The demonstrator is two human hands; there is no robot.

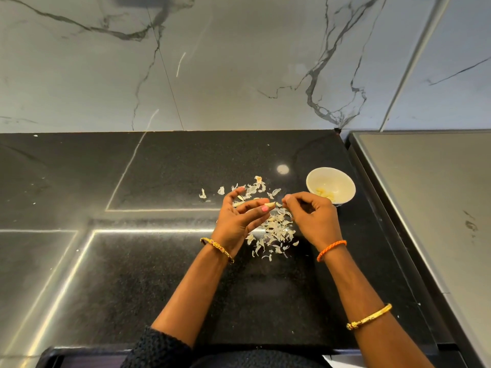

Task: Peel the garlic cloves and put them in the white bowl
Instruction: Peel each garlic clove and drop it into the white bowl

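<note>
Black speckled counter point(148, 274), glossy, with bright strips of light reflected across it, and a grey marble wall point(225, 62) with dark veins rising behind. Take the white bowl point(342, 181) as the marker: it sits on the counter toward the right, and a few pale yellow peeled cloves point(326, 193) lie in its bottom. Just left of the bowl, the right hand point(313, 219) hovers above the counter, fingers curled, thumb and forefinger pinched together at their tips on something very small (a scrap of skin, by the look of it, though it is too tiny to be sure). Further left of the bowl, the left hand point(239, 219) is turned palm up, and its thumb and fingertips pinch a garlic clove point(269, 205), the pale tip poking out past a pink-painted nail toward the right hand. The two hands are close but apart, a narrow gap between them. Below and behind both hands, left of the bowl, a scatter of papery garlic skins point(276, 229) is spread on the counter, with a few loose flakes further left. An orange braided band point(331, 250) circles the right wrist, a gold bangle point(369, 316) sits further up that forearm, another gold bangle point(217, 248) is on the left wrist. Right of the bowl, a grey panel point(430, 197) with a dark frame runs along the counter's edge.
</note>
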